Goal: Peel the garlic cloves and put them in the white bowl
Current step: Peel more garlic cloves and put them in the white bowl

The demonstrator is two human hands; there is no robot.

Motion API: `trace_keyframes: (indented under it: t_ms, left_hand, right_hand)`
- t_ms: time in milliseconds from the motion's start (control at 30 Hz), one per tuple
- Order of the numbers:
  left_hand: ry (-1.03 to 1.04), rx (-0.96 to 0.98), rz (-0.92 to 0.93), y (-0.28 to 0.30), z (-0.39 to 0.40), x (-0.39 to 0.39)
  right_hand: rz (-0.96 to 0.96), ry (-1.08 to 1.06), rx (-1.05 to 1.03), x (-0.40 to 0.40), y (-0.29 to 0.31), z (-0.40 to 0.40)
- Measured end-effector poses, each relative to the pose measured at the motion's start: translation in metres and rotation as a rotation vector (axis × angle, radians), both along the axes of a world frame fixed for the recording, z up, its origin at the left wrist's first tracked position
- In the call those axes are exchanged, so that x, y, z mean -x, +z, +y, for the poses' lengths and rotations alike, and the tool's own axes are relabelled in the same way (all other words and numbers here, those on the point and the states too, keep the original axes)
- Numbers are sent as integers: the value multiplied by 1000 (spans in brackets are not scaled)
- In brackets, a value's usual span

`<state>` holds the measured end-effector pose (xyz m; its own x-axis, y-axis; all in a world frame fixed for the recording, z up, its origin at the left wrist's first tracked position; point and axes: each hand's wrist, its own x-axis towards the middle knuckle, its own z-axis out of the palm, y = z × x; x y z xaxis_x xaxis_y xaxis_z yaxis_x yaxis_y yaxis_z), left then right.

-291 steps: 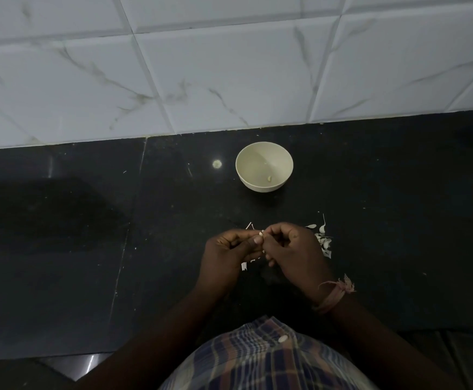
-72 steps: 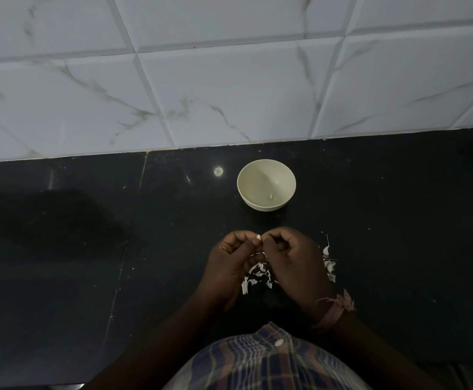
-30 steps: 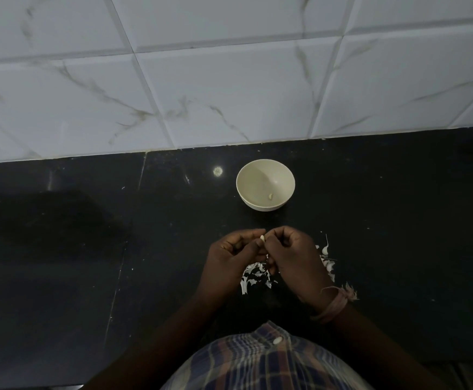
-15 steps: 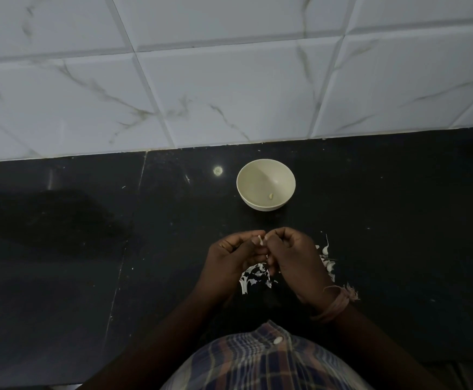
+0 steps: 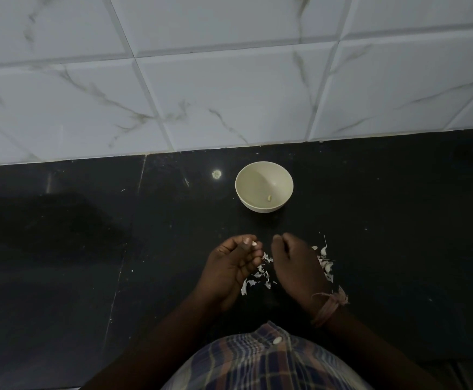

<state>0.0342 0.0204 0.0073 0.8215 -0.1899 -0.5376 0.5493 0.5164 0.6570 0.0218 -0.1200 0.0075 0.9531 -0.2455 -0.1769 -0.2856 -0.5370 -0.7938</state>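
A white bowl point(image 5: 264, 175) stands on the black counter with one small peeled clove point(image 5: 269, 197) at its bottom. My left hand point(image 5: 231, 267) pinches a small pale garlic clove point(image 5: 253, 243) between thumb and fingertips, below and left of the bowl. A short gap to the right, my right hand point(image 5: 297, 266) hovers with its fingers curled; whether they hold a bit of skin cannot be told. White garlic skins point(image 5: 258, 277) lie scattered on the counter between and under the hands.
More skins and a few garlic pieces point(image 5: 325, 263) lie just right of my right hand. The black counter point(image 5: 75, 249) runs back to a white marble-tiled wall point(image 5: 229, 94). My plaid shirt point(image 5: 258, 364) fills the bottom edge.
Half a second ago both hands were joined on the clove. Now they have pulled apart, and the clove stays in my left hand. More skins lie on the counter than 9.7 s ago.
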Motion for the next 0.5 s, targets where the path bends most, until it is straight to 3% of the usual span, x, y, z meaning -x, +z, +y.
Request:
trace_keyframes:
  t_ms: [200,367,500]
  left_hand:
    - [65,78,90,0,1,-2]
    - [67,72,107,1,1,4]
    - [107,56,85,1,0,9]
  right_hand:
    - [-66,119,-26,7,-2,-3]
    - [-23,54,-15,9,0,4]
    - [-120,66,66,17,-5,5]
